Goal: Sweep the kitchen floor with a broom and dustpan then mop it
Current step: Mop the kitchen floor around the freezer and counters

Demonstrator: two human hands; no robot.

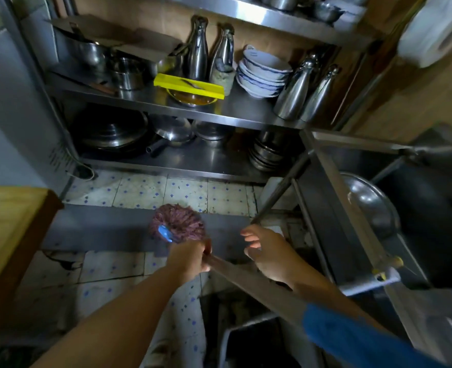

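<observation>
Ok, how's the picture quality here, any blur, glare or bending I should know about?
Head view: dim overall, with the lower corners nearly black; bright glare on the steel bottles and pan; wide-angle bending curves the shelf and sink edge; the edges are smeared, so the white roll top right is blurred; the mop head and both hands, left and right, look soft.

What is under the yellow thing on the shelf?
The yellow thing lies flat across a metal bowl on the middle shelf. Only the bowl's front rim and orange-brown inside peek out below it. Whatever else is in the bowl is covered.
</observation>
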